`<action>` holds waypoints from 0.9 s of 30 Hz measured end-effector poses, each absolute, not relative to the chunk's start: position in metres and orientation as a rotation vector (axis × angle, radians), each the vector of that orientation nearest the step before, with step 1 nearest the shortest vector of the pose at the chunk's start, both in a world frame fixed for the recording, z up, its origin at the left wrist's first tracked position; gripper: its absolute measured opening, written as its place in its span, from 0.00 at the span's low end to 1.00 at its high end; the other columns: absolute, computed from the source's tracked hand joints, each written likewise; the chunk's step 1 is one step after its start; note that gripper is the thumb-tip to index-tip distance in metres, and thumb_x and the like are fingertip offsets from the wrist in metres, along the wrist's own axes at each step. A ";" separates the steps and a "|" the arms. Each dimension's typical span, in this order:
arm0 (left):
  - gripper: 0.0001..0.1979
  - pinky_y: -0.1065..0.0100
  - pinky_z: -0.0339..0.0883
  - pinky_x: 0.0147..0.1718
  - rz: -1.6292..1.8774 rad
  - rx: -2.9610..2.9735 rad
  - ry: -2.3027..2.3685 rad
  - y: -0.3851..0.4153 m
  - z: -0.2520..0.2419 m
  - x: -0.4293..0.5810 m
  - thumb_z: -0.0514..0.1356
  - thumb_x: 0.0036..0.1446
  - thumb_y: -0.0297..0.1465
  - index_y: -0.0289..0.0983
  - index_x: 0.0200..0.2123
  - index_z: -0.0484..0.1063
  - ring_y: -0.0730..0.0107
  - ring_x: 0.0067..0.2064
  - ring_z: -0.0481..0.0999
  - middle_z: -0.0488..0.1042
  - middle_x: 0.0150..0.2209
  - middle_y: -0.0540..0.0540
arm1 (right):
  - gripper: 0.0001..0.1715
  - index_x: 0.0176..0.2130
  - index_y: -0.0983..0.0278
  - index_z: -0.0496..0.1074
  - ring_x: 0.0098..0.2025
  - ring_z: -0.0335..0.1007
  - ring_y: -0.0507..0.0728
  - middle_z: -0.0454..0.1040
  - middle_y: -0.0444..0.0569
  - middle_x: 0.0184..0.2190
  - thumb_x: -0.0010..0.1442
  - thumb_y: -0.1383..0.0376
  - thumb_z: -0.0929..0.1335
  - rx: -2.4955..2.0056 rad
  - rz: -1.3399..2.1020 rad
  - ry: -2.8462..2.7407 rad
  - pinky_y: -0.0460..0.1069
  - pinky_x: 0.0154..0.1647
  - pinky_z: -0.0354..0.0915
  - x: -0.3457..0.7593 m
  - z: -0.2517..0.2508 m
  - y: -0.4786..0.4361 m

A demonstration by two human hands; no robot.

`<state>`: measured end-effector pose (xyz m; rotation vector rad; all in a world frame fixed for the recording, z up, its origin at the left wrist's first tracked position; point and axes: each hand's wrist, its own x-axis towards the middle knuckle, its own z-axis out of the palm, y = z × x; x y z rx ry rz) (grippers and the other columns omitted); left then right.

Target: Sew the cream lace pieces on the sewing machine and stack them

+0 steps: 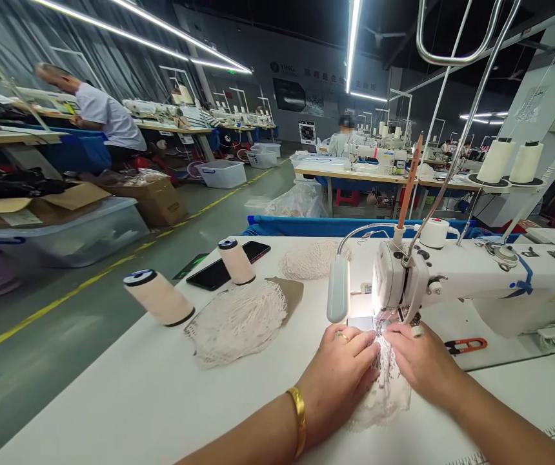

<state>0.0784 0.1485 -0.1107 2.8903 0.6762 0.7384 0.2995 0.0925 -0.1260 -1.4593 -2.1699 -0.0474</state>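
My left hand (340, 371) and my right hand (423, 361) lie side by side on a piece of white lace (386, 394), fingers pressed down and pinching it just in front of the needle of a white sewing machine (481, 284). The lace runs under the presser foot. A gold bangle and a ring are on my left arm and hand. The machine's small lamp (339, 298) shines on the spot.
Two piles of white lace pieces (239, 320) (309, 259), two thread cones (159, 297) (235, 260) and a black phone (226, 265) lie on the white table (137, 400). Red snips (466, 345) lie by the machine. Other people sit at benches across an aisle with boxes and bins.
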 end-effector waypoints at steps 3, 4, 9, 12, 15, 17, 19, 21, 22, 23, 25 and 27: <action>0.09 0.48 0.64 0.52 0.716 2.893 0.676 0.149 -0.110 0.079 0.59 0.64 0.24 0.39 0.46 0.73 0.55 0.47 0.77 0.80 0.50 0.45 | 0.22 0.49 0.61 0.76 0.47 0.72 0.62 0.79 0.52 0.50 0.61 0.78 0.63 -1.460 -0.014 -2.179 0.54 0.46 0.71 0.300 -0.125 0.092; 0.09 0.48 0.63 0.52 0.707 2.892 0.676 0.149 -0.109 0.079 0.58 0.64 0.24 0.39 0.46 0.73 0.55 0.47 0.77 0.80 0.50 0.45 | 0.22 0.49 0.61 0.76 0.47 0.72 0.62 0.79 0.52 0.50 0.61 0.78 0.63 -1.461 -0.007 -2.179 0.55 0.46 0.71 0.300 -0.125 0.092; 0.08 0.47 0.63 0.52 0.676 2.870 0.674 0.151 -0.110 0.080 0.58 0.64 0.24 0.39 0.45 0.73 0.55 0.48 0.77 0.80 0.50 0.44 | 0.23 0.51 0.61 0.76 0.48 0.72 0.62 0.78 0.52 0.51 0.62 0.78 0.63 -1.452 -0.008 -2.167 0.55 0.46 0.71 0.301 -0.126 0.093; 0.08 0.46 0.62 0.53 0.670 2.842 0.683 0.151 -0.111 0.080 0.58 0.64 0.24 0.39 0.44 0.73 0.54 0.49 0.77 0.80 0.50 0.45 | 0.23 0.50 0.61 0.76 0.47 0.72 0.62 0.78 0.52 0.50 0.62 0.78 0.62 -1.459 -0.001 -2.181 0.55 0.46 0.71 0.301 -0.124 0.092; 0.08 0.47 0.62 0.53 0.705 2.817 0.687 0.148 -0.109 0.078 0.59 0.62 0.23 0.39 0.43 0.73 0.55 0.49 0.76 0.80 0.49 0.45 | 0.19 0.46 0.60 0.75 0.45 0.71 0.62 0.78 0.52 0.50 0.64 0.77 0.61 -1.452 0.011 -2.201 0.55 0.44 0.70 0.301 -0.122 0.089; 0.09 0.48 0.63 0.53 0.744 2.794 0.676 0.146 -0.107 0.075 0.60 0.61 0.23 0.39 0.43 0.74 0.56 0.47 0.76 0.80 0.48 0.46 | 0.18 0.46 0.60 0.74 0.45 0.71 0.62 0.77 0.52 0.50 0.67 0.76 0.61 -1.426 0.030 -2.222 0.55 0.43 0.69 0.302 -0.120 0.087; 0.10 0.50 0.63 0.53 0.755 2.761 0.650 0.144 -0.107 0.072 0.64 0.59 0.25 0.41 0.44 0.75 0.57 0.47 0.76 0.80 0.48 0.47 | 0.16 0.47 0.60 0.73 0.45 0.71 0.61 0.77 0.51 0.48 0.69 0.74 0.61 -1.385 0.090 -2.251 0.55 0.43 0.68 0.304 -0.117 0.084; 0.14 0.52 0.64 0.51 0.696 2.746 0.611 0.145 -0.110 0.068 0.69 0.55 0.31 0.42 0.45 0.75 0.57 0.47 0.76 0.79 0.48 0.47 | 0.12 0.48 0.59 0.72 0.47 0.71 0.60 0.77 0.48 0.47 0.70 0.72 0.64 -1.343 0.216 -2.282 0.54 0.47 0.69 0.306 -0.113 0.082; 0.19 0.52 0.65 0.50 0.639 2.756 0.590 0.147 -0.112 0.066 0.72 0.51 0.35 0.43 0.46 0.75 0.56 0.47 0.76 0.79 0.49 0.47 | 0.10 0.48 0.58 0.72 0.48 0.72 0.60 0.77 0.47 0.47 0.68 0.70 0.69 -1.324 0.296 -2.301 0.54 0.49 0.69 0.306 -0.111 0.080; 0.24 0.52 0.65 0.49 0.572 2.777 0.576 0.149 -0.115 0.064 0.74 0.48 0.38 0.44 0.48 0.75 0.54 0.47 0.76 0.78 0.50 0.47 | 0.13 0.49 0.56 0.72 0.49 0.72 0.60 0.77 0.45 0.48 0.65 0.67 0.74 -1.309 0.376 -2.320 0.54 0.51 0.68 0.307 -0.108 0.078; 0.33 0.52 0.66 0.47 0.452 2.836 0.563 0.154 -0.121 0.062 0.77 0.42 0.42 0.44 0.51 0.73 0.50 0.48 0.76 0.77 0.53 0.46 | 0.28 0.49 0.55 0.71 0.51 0.71 0.60 0.76 0.42 0.50 0.54 0.64 0.82 -1.287 0.488 -2.357 0.53 0.55 0.68 0.306 -0.103 0.075; 0.34 0.52 0.66 0.46 0.396 2.875 0.559 0.156 -0.125 0.061 0.76 0.42 0.42 0.44 0.52 0.72 0.48 0.49 0.76 0.77 0.54 0.45 | 0.36 0.50 0.54 0.71 0.53 0.71 0.61 0.76 0.41 0.52 0.46 0.64 0.85 -1.273 0.502 -2.380 0.54 0.57 0.67 0.305 -0.101 0.074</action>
